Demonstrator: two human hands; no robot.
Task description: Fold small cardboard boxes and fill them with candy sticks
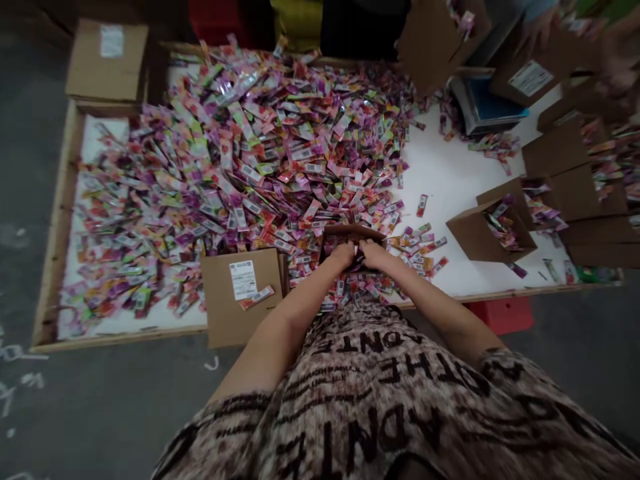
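Note:
A huge heap of small colourful packets (240,153) covers a white table top (450,180) with a wooden rim. My left hand (343,254) and my right hand (373,253) are close together inside a small open brown cardboard box (350,233) at the table's near edge. Both hands are curled, fingers pressed down into the packets in the box. What the fingers grip is hidden by the box wall and the packets.
A closed labelled carton (243,293) lies to the left of my hands. Several open small boxes (487,230) with packets stand at the right. Another carton (107,60) sits at the far left corner. A blurred hand of another person (540,30) is at the top right.

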